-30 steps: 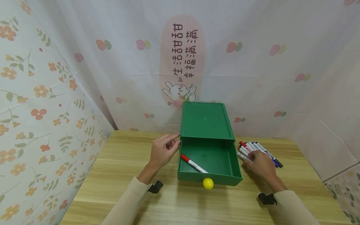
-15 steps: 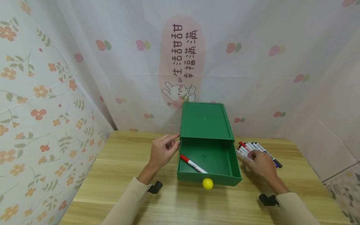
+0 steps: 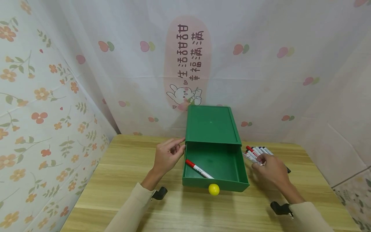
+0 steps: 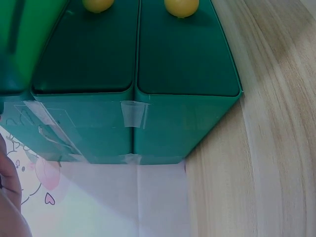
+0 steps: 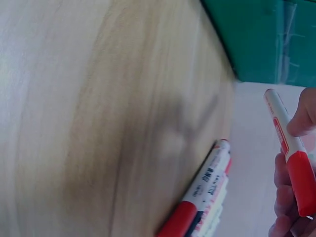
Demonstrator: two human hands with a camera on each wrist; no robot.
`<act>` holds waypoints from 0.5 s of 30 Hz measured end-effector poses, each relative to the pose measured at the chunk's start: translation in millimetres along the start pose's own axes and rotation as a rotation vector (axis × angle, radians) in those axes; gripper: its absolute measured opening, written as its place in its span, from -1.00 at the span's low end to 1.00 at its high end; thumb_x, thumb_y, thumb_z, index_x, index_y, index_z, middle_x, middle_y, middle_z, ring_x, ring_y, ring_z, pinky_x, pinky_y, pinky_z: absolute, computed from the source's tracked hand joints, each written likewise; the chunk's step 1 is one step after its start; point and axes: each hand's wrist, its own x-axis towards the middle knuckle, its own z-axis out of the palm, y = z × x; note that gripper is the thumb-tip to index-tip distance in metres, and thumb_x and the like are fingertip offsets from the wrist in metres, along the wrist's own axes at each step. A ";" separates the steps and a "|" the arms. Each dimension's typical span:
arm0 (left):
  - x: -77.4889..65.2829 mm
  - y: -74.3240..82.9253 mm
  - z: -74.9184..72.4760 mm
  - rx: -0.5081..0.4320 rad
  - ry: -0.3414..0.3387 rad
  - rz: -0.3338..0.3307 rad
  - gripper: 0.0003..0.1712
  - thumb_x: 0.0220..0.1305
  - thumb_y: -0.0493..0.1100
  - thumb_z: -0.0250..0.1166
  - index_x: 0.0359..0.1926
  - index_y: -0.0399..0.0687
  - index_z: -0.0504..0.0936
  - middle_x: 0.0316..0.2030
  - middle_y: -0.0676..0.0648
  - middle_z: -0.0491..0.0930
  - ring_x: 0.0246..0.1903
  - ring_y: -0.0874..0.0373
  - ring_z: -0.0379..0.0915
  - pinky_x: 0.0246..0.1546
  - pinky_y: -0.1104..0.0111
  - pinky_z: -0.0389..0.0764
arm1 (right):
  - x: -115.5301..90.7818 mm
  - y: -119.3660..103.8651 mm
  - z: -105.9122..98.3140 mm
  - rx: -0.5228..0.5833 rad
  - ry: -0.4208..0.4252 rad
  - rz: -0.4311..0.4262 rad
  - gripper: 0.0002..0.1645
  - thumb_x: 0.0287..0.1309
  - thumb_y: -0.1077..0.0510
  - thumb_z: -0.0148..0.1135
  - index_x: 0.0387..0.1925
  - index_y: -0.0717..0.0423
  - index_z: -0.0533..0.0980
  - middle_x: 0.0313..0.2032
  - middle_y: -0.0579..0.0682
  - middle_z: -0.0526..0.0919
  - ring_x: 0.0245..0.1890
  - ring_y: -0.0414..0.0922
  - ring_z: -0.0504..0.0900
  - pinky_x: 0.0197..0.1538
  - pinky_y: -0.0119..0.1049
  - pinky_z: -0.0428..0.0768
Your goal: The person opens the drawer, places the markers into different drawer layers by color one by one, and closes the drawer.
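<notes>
A green drawer cabinet [image 3: 213,124] stands against the cloth backdrop with its top drawer [image 3: 215,186] pulled out. In that drawer lies a red-capped marker [image 3: 203,171]. My left hand [image 3: 168,156] touches the cabinet's left edge with index finger and thumb; only part of it shows at the left of the left wrist view. To the right of the drawer, my right hand [image 3: 271,169] pinches another red-capped marker [image 5: 301,182] between thumb and fingers, above the tabletop. Beneath and beyond it lies a row of markers [image 5: 205,187], partly hidden by the hand in the head view.
Two lower closed drawers with yellow knobs [image 4: 181,6] show in the left wrist view, joined by clear tape [image 4: 133,114]. The wooden table [image 3: 124,180] ends at the printed cloth [image 3: 261,96]. Black wrist mounts [image 3: 280,207] hang at both sleeves.
My right hand has shifted slightly, its wrist moving right and toward me, and the marker in its fingers has come up from the row. The left hand and the drawer stay put.
</notes>
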 end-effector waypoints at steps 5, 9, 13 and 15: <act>-0.3 -1.3 0.6 0.002 0.009 0.004 -0.68 0.20 -0.54 0.53 0.00 -0.43 0.84 -0.54 -0.03 0.59 -0.65 0.18 0.40 -0.62 0.49 0.46 | -1.0 -4.8 -8.4 0.000 0.036 -0.029 -0.72 0.16 0.05 0.48 -0.24 0.19 0.66 -0.46 -0.06 0.57 -0.46 -0.08 0.45 -0.45 -0.18 0.35; -0.5 -1.1 0.6 0.004 0.014 0.002 -0.69 0.19 -0.54 0.53 -0.02 -0.44 0.84 -0.54 -0.03 0.58 -0.65 0.18 0.40 -0.62 0.49 0.45 | -0.5 -9.4 -13.8 -0.015 0.059 -0.060 -0.73 0.13 0.07 0.50 -0.28 0.18 0.65 -0.48 -0.07 0.57 -0.48 -0.08 0.44 -0.45 -0.20 0.34; -0.4 0.5 0.3 0.005 0.011 -0.003 -0.69 0.21 -0.53 0.53 0.00 -0.41 0.85 -0.54 -0.02 0.58 -0.64 0.18 0.40 -0.62 0.49 0.45 | 0.1 -15.4 -20.4 -0.022 0.063 -0.079 -0.69 0.10 0.06 0.52 -0.29 0.20 0.64 -0.49 -0.06 0.57 -0.48 -0.08 0.45 -0.45 -0.19 0.35; -0.5 0.9 0.0 0.004 0.009 -0.007 -0.69 0.22 -0.52 0.53 0.01 -0.40 0.85 -0.53 -0.02 0.59 -0.64 0.18 0.40 -0.61 0.50 0.46 | 0.0 -19.0 -24.2 -0.027 0.063 -0.086 -0.67 0.11 0.04 0.52 -0.28 0.22 0.64 -0.49 -0.06 0.57 -0.48 -0.09 0.44 -0.46 -0.18 0.35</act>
